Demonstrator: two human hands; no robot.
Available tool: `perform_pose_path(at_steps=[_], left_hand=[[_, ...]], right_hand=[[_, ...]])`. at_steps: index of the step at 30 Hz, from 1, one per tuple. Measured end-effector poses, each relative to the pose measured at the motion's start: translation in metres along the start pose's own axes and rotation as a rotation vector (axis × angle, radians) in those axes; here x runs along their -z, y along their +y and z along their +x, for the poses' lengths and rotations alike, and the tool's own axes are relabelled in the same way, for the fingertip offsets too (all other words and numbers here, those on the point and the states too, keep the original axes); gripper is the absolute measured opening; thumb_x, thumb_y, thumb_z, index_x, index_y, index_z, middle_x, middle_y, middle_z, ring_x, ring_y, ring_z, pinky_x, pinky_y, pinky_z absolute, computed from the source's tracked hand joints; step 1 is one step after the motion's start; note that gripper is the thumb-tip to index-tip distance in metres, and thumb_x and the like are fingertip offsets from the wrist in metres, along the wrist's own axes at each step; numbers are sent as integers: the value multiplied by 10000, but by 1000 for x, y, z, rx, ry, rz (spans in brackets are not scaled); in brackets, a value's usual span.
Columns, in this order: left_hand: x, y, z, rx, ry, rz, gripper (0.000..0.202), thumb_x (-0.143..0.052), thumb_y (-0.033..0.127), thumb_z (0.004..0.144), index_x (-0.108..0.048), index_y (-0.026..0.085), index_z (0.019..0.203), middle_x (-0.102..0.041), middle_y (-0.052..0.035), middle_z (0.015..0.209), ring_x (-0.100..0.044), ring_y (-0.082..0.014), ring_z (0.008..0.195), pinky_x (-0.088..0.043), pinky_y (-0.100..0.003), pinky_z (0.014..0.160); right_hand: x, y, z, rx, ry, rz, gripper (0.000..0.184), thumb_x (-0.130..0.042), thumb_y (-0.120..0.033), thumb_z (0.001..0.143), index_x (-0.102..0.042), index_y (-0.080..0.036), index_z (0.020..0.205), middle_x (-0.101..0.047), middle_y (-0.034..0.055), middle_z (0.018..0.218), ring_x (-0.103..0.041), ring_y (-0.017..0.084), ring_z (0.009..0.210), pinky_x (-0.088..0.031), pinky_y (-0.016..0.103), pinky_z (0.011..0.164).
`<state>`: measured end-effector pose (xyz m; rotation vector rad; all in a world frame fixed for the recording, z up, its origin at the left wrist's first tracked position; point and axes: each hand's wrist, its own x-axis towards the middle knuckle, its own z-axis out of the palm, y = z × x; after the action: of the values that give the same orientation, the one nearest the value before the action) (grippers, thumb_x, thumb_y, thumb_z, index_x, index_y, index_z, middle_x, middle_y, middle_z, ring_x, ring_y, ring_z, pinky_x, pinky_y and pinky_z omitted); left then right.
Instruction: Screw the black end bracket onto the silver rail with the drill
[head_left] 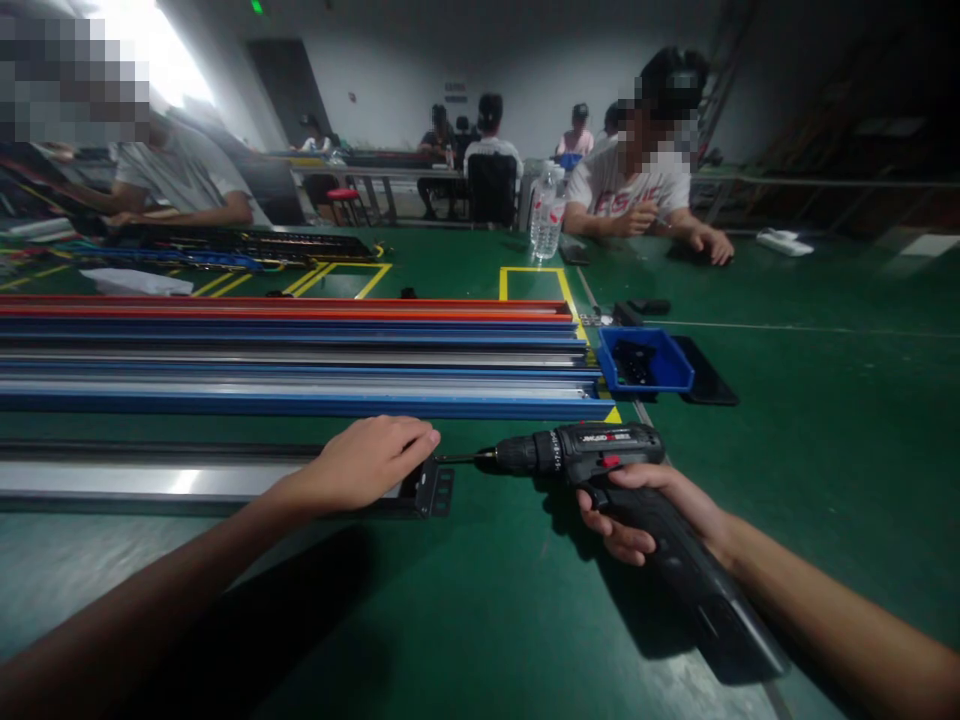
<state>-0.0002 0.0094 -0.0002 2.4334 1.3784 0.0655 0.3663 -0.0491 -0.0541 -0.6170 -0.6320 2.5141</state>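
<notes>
The right hand (pixel 697 508) clasps a cordless drill (pixel 611 442), its bit (pixel 466 458) at the end bracket (pixel 441 492) of a metal channel (pixel 180 480) beneath the left hand (pixel 371 462), whose fingers' hold is unclear

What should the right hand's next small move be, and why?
Probably ease the black cordless drill gently left, held level: the right hand grips its handle, the thin metal bit points at the end with the black slotted bracket, and the left hand rests over the long silver-and-black channel, seemingly steadying it. Whether the tip touches is too small to tell.
</notes>
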Motion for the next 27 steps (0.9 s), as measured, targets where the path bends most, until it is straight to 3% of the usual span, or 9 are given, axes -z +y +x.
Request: perform_pose_path(at_steps=[7,18,27], left_hand=[[0,-1,0,-14,18,0,541,-272,522,1042,-734,246,982,-772,-58,1100,-693,-255,1012,-496,-371,875],[-1,-2,1,23,-5,12,588,-262,564,1035,-743,239,1126,-751,-70,1225,-677,-285,1140,-496,-412,967],[0,-1,1,29,-20,19,582,-255,543,1038,-743,229,1082,-749,-78,1224,-677,-281,1116,-486,-401,948]], right_hand=[[-4,-1,-1,-4,9,-2,398,-623,-390,914,-667,-32,1083,-665,71,852,-526,52,512,-478,220,561],[-4,-1,-1,-5,-15,28,390,-589,-374,935,-684,-29,1090,-681,86,862,-551,64,518,-508,224,575],[-4,-1,-1,-7,3,35,384,-604,-365,929,-679,-22,1083,-687,101,870,-571,76,523,-522,235,582]])
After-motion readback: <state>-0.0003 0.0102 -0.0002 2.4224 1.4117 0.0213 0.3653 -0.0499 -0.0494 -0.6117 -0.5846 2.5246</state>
